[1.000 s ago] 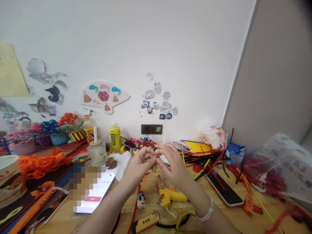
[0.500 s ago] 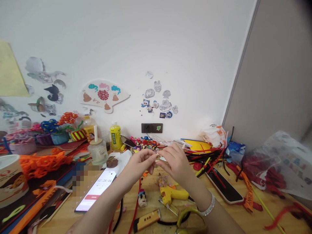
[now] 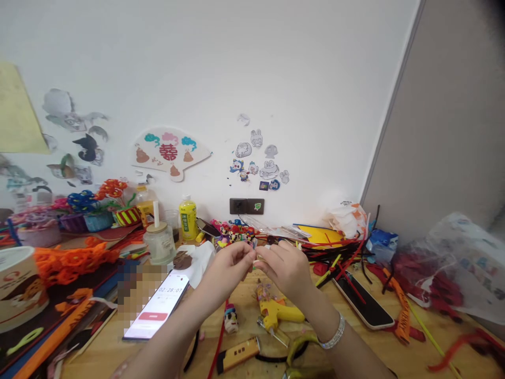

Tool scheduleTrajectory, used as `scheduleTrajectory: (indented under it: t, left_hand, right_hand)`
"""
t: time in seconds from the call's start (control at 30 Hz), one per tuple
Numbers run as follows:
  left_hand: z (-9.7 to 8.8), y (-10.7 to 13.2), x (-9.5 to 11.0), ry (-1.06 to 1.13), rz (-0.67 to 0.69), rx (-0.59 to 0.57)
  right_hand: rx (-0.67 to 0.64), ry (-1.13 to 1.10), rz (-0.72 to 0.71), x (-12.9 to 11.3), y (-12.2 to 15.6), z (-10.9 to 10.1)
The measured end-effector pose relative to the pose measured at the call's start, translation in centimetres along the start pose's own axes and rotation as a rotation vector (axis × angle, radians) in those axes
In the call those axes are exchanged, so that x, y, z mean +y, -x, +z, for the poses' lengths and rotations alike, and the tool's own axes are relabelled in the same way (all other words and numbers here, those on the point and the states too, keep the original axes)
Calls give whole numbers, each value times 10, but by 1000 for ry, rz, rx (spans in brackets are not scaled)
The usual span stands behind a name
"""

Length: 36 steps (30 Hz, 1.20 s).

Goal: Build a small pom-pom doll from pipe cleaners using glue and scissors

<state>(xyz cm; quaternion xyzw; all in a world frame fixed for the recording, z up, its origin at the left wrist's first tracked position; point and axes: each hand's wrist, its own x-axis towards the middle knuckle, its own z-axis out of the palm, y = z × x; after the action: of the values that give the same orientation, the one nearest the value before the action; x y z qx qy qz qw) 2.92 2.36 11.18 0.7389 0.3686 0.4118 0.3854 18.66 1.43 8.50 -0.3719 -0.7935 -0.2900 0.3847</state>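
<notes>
Above the middle of the wooden table, my left hand [image 3: 235, 263] and my right hand [image 3: 284, 267] meet at their fingertips. Both are closed in a pinch around something small and pale that the fingers mostly hide; I cannot make out what it is. Below my right hand lies a yellow glue gun [image 3: 281, 314] on its side. A small figure [image 3: 231, 319] with a white face and a dark top lies beneath my left hand. Nearer to me are a yellow and black lighter [image 3: 239, 355] and olive-handled scissors [image 3: 302, 355], partly cut off by the lower edge.
A lit phone [image 3: 158, 305] with a running timer lies left of my forearm. To the right is a dark phone [image 3: 363, 300] beside red and black pipe cleaners. A glass jar [image 3: 159, 245] and a yellow bottle [image 3: 188, 218] stand at the back; a paper cup [image 3: 21, 289] stands far left.
My fingertips have drawn closer together, hiding more of the small pale thing. The view has shifted slightly. The phone timer has gone up by one second.
</notes>
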Motion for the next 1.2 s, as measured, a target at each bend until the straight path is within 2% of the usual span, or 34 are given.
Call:
scheduleTrajectory:
  t: [0.23, 0.57, 0.73, 0.93, 1.1, 1.2]
  left_hand:
    - [1, -1, -2, -10, 28, 32]
    - [9, -1, -2, 50, -15, 59]
    - [8, -1, -3, 221, -82, -61]
    - [7, 2, 1, 456, -162, -123]
    - [9, 2, 2, 274, -89, -30]
    - [10, 2, 1, 180, -21, -5]
  right_hand:
    - [-26, 22, 16, -1, -2, 0]
    - [-15, -30, 23, -3, -3, 1]
    - [17, -9, -11, -2, -1, 3]
    - [35, 14, -9, -1, 1, 5]
    - [49, -46, 14, -2, 3, 5]
    - [2, -158, 72, -3, 1, 2]
